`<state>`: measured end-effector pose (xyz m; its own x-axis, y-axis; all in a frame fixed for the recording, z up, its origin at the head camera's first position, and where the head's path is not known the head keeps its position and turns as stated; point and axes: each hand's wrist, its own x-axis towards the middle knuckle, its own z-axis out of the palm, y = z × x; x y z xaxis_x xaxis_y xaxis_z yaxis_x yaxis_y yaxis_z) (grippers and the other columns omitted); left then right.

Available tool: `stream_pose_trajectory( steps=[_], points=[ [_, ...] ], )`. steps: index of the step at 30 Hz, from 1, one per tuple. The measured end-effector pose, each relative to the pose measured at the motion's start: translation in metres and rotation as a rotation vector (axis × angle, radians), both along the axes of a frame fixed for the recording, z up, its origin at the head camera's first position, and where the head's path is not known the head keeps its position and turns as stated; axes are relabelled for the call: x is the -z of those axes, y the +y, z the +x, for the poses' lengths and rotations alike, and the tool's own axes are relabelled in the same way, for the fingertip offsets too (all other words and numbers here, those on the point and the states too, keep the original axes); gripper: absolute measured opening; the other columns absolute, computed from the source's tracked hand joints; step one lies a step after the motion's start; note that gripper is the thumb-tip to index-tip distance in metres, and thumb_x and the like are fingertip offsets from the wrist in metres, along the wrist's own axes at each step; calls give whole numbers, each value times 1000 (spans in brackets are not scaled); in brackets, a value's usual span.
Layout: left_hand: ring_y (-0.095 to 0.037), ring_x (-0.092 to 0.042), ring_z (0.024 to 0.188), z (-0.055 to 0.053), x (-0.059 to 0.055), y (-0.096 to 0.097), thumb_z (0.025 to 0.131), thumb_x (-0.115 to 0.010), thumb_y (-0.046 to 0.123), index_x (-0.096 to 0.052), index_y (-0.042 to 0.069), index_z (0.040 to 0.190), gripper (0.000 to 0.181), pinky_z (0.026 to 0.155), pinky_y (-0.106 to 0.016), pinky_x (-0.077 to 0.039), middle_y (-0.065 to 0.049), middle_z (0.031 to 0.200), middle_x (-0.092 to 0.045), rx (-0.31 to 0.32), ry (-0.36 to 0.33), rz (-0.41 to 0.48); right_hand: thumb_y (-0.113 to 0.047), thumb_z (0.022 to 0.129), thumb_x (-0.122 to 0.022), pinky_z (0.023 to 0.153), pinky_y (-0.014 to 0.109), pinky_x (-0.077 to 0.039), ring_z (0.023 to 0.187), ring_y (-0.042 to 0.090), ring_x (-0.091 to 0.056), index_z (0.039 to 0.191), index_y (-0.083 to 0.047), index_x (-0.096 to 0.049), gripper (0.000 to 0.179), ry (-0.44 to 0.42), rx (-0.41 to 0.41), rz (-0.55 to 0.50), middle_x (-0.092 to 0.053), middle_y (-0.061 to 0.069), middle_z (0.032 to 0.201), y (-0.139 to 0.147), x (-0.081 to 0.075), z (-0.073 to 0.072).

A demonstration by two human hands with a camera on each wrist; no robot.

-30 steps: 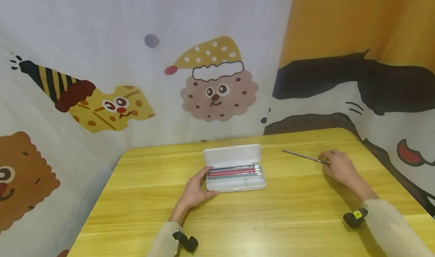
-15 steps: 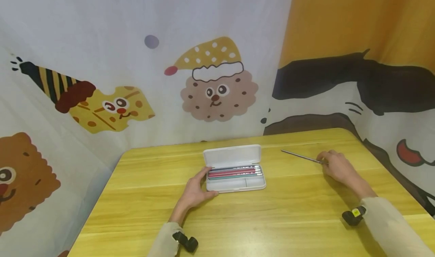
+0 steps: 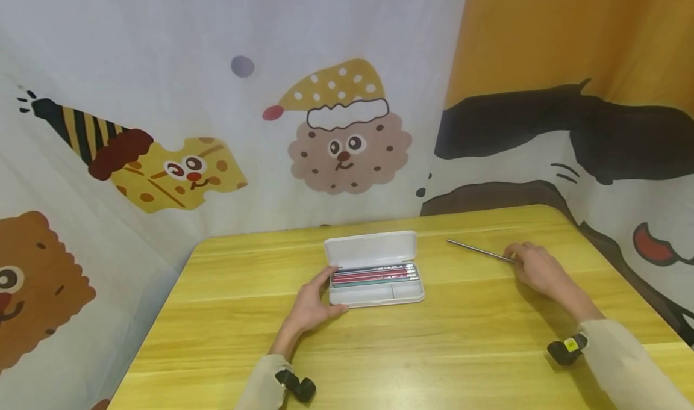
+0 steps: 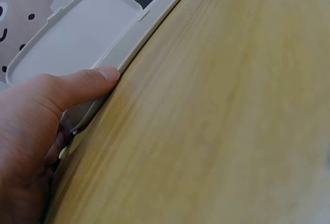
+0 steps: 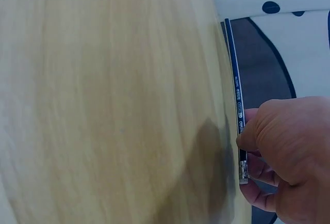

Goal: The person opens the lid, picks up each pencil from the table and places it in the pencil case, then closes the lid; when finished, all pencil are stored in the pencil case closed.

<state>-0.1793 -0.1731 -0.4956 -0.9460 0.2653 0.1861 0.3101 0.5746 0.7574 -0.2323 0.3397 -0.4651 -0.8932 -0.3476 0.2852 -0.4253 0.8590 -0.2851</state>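
Note:
A white pencil case (image 3: 362,296) lies with its lid (image 3: 371,248) raised at the back. Several pencils (image 3: 374,276), dark, red and green, lie side by side in its rear compartment. My left hand (image 3: 309,304) grips the case's left end, thumb (image 4: 100,77) along the front wall and fingers round the far side. To the right, a dark pencil (image 3: 477,249) with white lettering slants across the table. My right hand (image 3: 539,270) pinches it near the eraser end; the metal band and pale eraser (image 5: 243,175) show in the right wrist view.
The yellow wood-grain table (image 3: 412,356) has rounded far corners. Behind it hangs a curtain (image 3: 260,175) printed with cartoon figures. A small black camera is strapped to each sleeve. The case's front compartments (image 3: 409,289) hold nothing visible.
The right hand and the dark pencil have shifted very slightly left. The left hand and the pencil case have stayed in place.

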Motion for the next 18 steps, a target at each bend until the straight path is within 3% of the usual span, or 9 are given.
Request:
stream_pose_trajectory(
  steps=[5, 18],
  points=[
    [-27, -41, 138, -1, 0, 0, 71, -92, 22, -45, 13, 149, 92, 115, -39, -32, -11, 155, -40, -14, -18, -26, 11, 78, -68, 62, 52, -54, 74, 34, -61, 102, 1, -67, 26, 42, -32, -16, -62, 15, 85, -5, -4, 4],
    [-30, -40, 139, 0, -2, 0, 71, -92, 22, -45, 11, 149, 92, 115, -43, -32, -12, 155, -41, -9, -7, -22, 16, 78, -65, 64, 53, -53, 75, 34, -59, 99, -3, -68, 28, 87, -75, -8, -61, 11, 84, -21, -16, 18]
  ],
)
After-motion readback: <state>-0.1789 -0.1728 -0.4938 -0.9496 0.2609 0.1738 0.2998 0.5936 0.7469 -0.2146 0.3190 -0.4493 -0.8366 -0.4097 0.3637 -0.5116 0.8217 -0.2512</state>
